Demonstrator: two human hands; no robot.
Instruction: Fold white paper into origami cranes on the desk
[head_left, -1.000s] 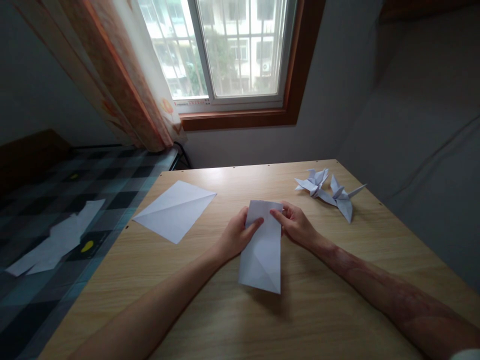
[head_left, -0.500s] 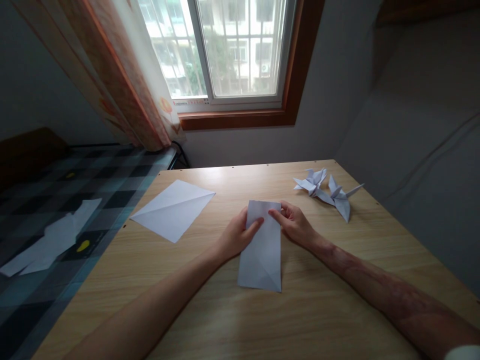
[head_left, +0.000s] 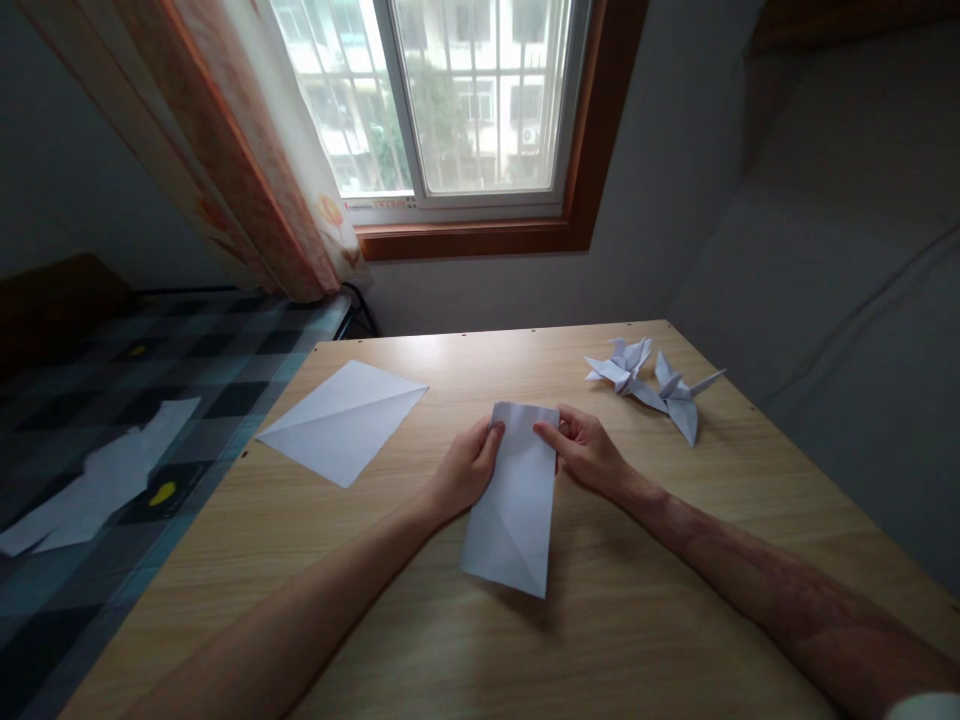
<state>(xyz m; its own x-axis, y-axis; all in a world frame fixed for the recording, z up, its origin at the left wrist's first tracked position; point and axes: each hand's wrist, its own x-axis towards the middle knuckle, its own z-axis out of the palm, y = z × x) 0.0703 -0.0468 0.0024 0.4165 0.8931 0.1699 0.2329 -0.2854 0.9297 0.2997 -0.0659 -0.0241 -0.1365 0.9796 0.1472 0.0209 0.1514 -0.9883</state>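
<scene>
A white sheet of paper (head_left: 514,510), folded into a narrow rectangle, is between my hands over the middle of the table. A diagonal crease crosses its lower part, and the near end casts a shadow on the wood. My left hand (head_left: 469,465) pinches the upper left edge, thumb on top. On the upper right edge, my right hand (head_left: 587,446) is closed with its thumb on the paper and the other fingers partly hidden behind. To the left lies a creased square of paper (head_left: 349,420). Two folded paper cranes (head_left: 621,366) rest at the back right, touching each other.
The wooden table (head_left: 675,560) ends at the back below a window (head_left: 487,110). Left of it stands a bed with a checked cover (head_left: 240,330), where cut paper scraps (head_left: 112,480) lie. An orange curtain (head_left: 262,180) hangs above the bed.
The near end of the folded paper has swung left and lifted off the table. My left thumb has drawn back from the paper's middle to its left edge.
</scene>
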